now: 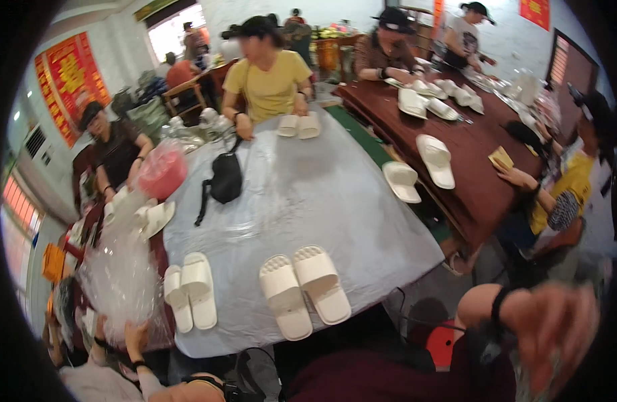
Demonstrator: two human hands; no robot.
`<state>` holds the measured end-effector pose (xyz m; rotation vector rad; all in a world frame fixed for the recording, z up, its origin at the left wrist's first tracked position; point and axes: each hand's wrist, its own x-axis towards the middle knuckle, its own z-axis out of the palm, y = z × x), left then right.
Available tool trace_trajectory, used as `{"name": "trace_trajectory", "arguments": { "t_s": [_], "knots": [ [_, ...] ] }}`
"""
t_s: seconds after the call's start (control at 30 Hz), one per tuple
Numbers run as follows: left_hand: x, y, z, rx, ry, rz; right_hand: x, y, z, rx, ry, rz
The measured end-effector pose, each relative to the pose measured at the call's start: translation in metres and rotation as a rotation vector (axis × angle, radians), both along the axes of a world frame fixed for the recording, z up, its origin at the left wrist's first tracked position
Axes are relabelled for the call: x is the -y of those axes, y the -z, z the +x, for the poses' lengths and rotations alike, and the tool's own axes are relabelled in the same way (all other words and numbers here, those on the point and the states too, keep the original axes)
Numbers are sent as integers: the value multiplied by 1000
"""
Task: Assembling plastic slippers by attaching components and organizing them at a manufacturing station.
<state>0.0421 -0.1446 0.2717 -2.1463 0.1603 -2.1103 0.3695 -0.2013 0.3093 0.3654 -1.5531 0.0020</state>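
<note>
My right hand (556,328), with a black band at its wrist, is raised at the lower right, off the table. Motion smears its fingers, and whether it holds anything is unclear. At the bottom edge, left of centre, only part of what looks like my left hand (181,391) shows beside a black strap; its fingers are hidden. In front of me on the grey-covered table (362,214) lie two white slide slippers, one (286,298) beside the other (322,285), with bumpy footbeds. Left of them, another white pair (196,288) sits near the table's edge.
A black bag (224,179) and another slipper pair (299,126) lie farther back. At left, a person's hands (137,335) touch a clear plastic bag (120,275). Co-workers sit around a brown-covered table (466,181) bearing several slippers. A red stool (441,345) stands below.
</note>
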Motion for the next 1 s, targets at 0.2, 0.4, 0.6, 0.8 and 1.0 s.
{"name": "trace_trajectory", "arguments": {
  "t_s": [0.2,0.4,0.6,0.8,1.0],
  "knots": [
    [-53,113,12,-585,-489,-1039,-124,100,129,-139,1058,-1211],
    [-84,232,33,-968,-845,-1220,-230,236,195,504,2020,-1287],
    [-93,250,77,-878,-1046,-1404,-275,280,182,541,2073,-1344],
    [-107,288,72,-631,-1010,-1405,-316,312,172,510,2084,-1506],
    [-110,256,15,-522,-1042,-1416,-329,323,198,356,1930,-1419]
  ]
}}
